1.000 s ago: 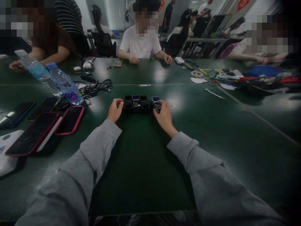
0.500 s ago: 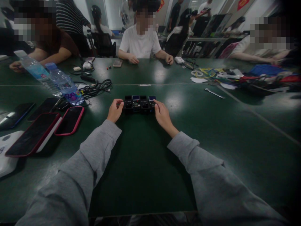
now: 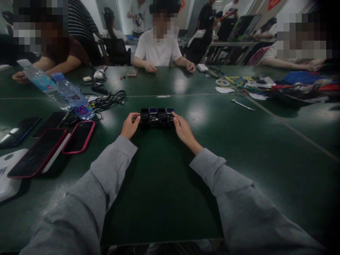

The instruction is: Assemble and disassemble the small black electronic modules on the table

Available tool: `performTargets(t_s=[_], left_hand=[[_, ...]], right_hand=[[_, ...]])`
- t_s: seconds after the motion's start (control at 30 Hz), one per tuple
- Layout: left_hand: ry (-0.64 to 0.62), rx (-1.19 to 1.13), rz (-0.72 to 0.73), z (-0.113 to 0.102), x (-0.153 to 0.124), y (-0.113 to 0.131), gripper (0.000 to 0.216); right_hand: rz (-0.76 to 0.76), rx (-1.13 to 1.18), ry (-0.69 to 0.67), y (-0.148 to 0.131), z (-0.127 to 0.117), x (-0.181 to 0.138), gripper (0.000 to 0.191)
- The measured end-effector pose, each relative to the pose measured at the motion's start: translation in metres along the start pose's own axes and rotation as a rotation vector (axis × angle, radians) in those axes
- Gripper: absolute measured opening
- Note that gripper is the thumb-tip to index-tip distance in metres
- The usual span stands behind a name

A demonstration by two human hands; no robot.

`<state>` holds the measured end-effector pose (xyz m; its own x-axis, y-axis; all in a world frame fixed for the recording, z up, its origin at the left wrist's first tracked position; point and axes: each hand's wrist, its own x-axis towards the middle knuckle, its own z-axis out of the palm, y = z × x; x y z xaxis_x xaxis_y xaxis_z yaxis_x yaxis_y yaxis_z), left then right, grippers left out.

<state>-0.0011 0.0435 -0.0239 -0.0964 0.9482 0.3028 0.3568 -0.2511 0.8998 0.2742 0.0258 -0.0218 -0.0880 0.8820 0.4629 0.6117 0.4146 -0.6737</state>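
Observation:
A short row of small black modules [image 3: 156, 118], two with blue tops, lies on the dark green table [image 3: 159, 177] in front of me. My left hand [image 3: 129, 125] is curled, its fingertips pressed against the row's left end. My right hand [image 3: 182, 129] grips the right end, thumb and fingers on the last module, which sits tight against the others. Grey sleeves cover both my arms.
Two water bottles [image 3: 71, 96] and a tangle of black cables [image 3: 108, 99] lie to the left, with several phones [image 3: 79, 136] nearer me. A metal wrench [image 3: 242, 105] and coloured clutter [image 3: 265, 85] are on the right. A person in a white shirt [image 3: 158, 49] sits opposite.
My right hand has slid the separate blue-topped module leftwards until it joined the row's right end. My left hand stayed at the left end.

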Motion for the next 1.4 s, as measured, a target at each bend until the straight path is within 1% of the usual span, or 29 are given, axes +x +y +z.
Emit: performTargets(t_s=[0.13, 0.27, 0.47, 0.63, 0.8, 0.93, 1.1, 1.4], left_hand=[[0.000, -0.009, -0.006, 0.000, 0.001, -0.002, 0.014], [-0.006, -0.010, -0.013, 0.000, 0.004, -0.009, 0.017], [-0.024, -0.024, -0.012, 0.000, 0.007, -0.016, 0.021], [-0.034, -0.038, 0.008, 0.000, 0.007, -0.014, 0.024], [-0.015, -0.021, -0.006, 0.002, 0.004, -0.009, 0.029], [-0.027, -0.016, -0.019, 0.002, 0.003, -0.008, 0.035], [-0.045, -0.012, -0.022, 0.001, 0.003, -0.010, 0.042], [-0.049, -0.012, -0.027, 0.000, 0.002, -0.012, 0.042]], right_hand=[[-0.003, 0.006, -0.026, 0.002, 0.000, 0.000, 0.048], [0.009, -0.011, -0.046, 0.003, 0.001, 0.000, 0.048], [-0.007, 0.029, -0.026, 0.005, 0.001, 0.000, 0.047], [-0.004, 0.081, -0.003, 0.005, -0.001, 0.000, 0.048], [0.005, 0.090, -0.034, 0.008, 0.001, 0.001, 0.052], [-0.014, 0.086, -0.047, 0.011, 0.003, 0.001, 0.058], [-0.021, 0.083, -0.082, 0.012, 0.001, -0.001, 0.059], [-0.014, 0.041, -0.067, 0.019, 0.003, 0.001, 0.068]])
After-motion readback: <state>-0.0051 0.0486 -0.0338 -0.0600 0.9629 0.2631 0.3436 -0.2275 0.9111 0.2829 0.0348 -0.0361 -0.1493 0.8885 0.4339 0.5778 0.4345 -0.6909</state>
